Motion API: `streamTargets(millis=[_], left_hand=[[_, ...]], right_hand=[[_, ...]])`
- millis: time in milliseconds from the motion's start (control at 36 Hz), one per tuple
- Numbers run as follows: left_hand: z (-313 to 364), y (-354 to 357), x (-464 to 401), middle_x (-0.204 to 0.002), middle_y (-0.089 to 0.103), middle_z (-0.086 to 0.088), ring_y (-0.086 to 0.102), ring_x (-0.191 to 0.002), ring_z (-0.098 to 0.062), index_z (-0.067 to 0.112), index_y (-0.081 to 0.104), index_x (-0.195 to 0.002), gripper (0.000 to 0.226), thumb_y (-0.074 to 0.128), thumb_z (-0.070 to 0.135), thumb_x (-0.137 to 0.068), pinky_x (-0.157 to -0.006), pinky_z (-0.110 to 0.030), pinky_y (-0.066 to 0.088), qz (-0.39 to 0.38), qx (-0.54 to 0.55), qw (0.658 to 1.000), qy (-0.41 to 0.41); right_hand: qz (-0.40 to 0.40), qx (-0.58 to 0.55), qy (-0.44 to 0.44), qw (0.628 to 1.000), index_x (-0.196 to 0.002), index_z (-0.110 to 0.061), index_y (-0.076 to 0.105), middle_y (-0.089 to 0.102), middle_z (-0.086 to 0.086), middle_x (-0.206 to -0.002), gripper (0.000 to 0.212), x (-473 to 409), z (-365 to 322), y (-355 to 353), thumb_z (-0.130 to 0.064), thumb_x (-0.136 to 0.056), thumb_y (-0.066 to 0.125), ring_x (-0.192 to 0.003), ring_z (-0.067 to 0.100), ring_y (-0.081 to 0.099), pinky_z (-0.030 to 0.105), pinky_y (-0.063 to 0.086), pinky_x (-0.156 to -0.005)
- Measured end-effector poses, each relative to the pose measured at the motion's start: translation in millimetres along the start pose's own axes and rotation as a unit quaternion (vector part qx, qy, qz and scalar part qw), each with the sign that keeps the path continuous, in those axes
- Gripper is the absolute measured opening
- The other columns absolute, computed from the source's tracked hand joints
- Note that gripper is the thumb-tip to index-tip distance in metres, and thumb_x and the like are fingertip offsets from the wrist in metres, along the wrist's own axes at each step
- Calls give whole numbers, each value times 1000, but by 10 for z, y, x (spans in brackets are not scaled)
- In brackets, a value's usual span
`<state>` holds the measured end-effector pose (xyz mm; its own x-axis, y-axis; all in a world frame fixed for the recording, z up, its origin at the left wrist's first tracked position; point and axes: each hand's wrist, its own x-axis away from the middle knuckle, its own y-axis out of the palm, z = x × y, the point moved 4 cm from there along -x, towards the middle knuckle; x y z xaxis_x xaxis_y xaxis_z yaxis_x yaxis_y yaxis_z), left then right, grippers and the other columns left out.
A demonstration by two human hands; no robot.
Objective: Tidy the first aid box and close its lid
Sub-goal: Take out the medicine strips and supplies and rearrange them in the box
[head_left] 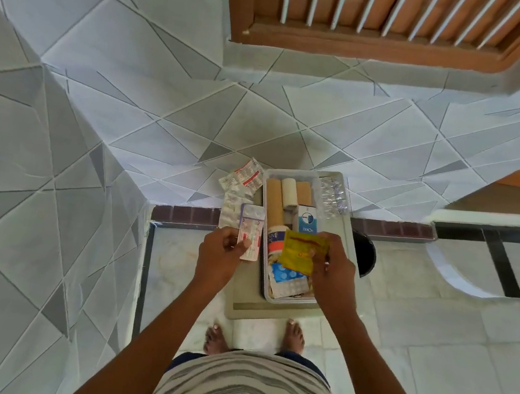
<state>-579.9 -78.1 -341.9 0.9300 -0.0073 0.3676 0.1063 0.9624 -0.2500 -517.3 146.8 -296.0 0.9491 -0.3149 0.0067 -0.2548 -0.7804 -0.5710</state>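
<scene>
The open first aid box [265,217] is a clear plastic tub holding bandage rolls [289,190], a small blue and white carton [306,221], a white tape roll [274,240] and blister strips. It sits on its grey lid [270,312]. My left hand [221,254] pinches a white and red tablet strip [250,240] just left of the box. Above the box's near half, my right hand [331,269] grips a yellow sachet [299,251]. More silver tablet strips [241,179] lie loose to the left of the box.
A clear ampoule tray [333,195] lies on the lid's far right. A black bucket [364,252] stands on the floor to the right. Tiled walls rise on the left and behind, with a wooden window [374,20] above. My bare feet [295,335] stand close below.
</scene>
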Motion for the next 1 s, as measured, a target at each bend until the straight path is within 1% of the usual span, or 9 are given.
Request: streamTargets(millis=[56, 139, 306, 583, 667, 750, 861, 917, 1000], left_hand=[[2, 90, 22, -87, 76, 3, 74, -82, -14, 30, 70, -88, 13, 77, 20, -84, -77, -48, 61, 0, -8, 1000, -8], [-3, 212, 67, -85, 77, 4, 74, -81, -14, 30, 69, -84, 14, 78, 19, -83, -77, -49, 62, 0, -10, 1000, -19], [48, 358, 142, -94, 74, 4, 72, -88, -14, 28, 69, -95, 16, 77, 19, -85, -77, -46, 62, 19, -21, 999, -30], [113, 521, 278, -103, 72, -5, 72, -87, -19, 15, 66, -115, 35, 79, 16, -83, -71, -43, 63, 40, -68, 997, -16], [132, 541, 312, -98, 72, -2, 72, -84, -19, 18, 66, -107, 30, 81, 16, -81, -69, -40, 64, 49, -78, 996, -21], [127, 549, 323, -89, 73, 2, 73, -80, -15, 21, 69, -96, 23, 83, 19, -78, -66, -35, 63, 43, -86, 995, -13], [183, 620, 357, -83, 75, 5, 72, -76, -10, 19, 74, -93, 17, 82, 18, -78, -61, -24, 58, -2, -93, 996, 8], [195, 689, 374, -84, 75, 4, 72, -77, -9, 19, 75, -95, 18, 82, 18, -79, -64, -23, 57, -34, -106, 994, 10], [201, 786, 399, -87, 75, 4, 70, -80, -7, 19, 78, -98, 19, 81, 16, -80, -71, -24, 58, -58, -134, 989, 30]], right_hand=[[-41, 12, 10, 999, -125, -15, 53, 66, -9, -90, 23, 1, 102, 9, -21, -103, 52, -73, -5, 68, 3, 47, -59], [-104, 50, 48, 992, -130, -18, 50, 67, -4, -91, 30, -21, 230, 99, -12, -101, 53, -77, 15, 72, 8, 50, -57], [-201, 136, 48, 969, -138, -21, 44, 66, 12, -120, 40, -69, 275, 324, -21, -100, 56, -100, 30, 69, 40, 60, -83], [-253, 334, -88, 904, -148, -25, 36, 41, 9, -140, 54, -85, 323, 305, -35, -99, 57, -132, 29, 46, 45, 54, -95], [-232, 298, -109, 919, -146, -21, 42, 43, 9, -135, 52, -104, 358, 262, -25, -97, 60, -127, 28, 47, 44, 57, -90], [-143, 177, -110, 967, -132, -14, 58, 51, 9, -123, 38, -142, 388, 136, -9, -94, 62, -112, 28, 58, 36, 57, -83], [-72, -42, -23, 996, -138, -19, 55, 67, 1, -105, 38, -200, 404, -111, -28, -101, 58, -88, 17, 68, 23, 53, -72], [-97, -108, 1, 989, -139, -26, 54, 70, -8, -96, 44, -225, 408, -174, -37, -98, 61, -79, 11, 70, 25, 58, -67], [-96, -68, 1, 993, -118, -29, 68, 71, -8, -81, 26, -248, 505, -233, -25, -92, 70, -73, 10, 68, 37, 59, -68]])
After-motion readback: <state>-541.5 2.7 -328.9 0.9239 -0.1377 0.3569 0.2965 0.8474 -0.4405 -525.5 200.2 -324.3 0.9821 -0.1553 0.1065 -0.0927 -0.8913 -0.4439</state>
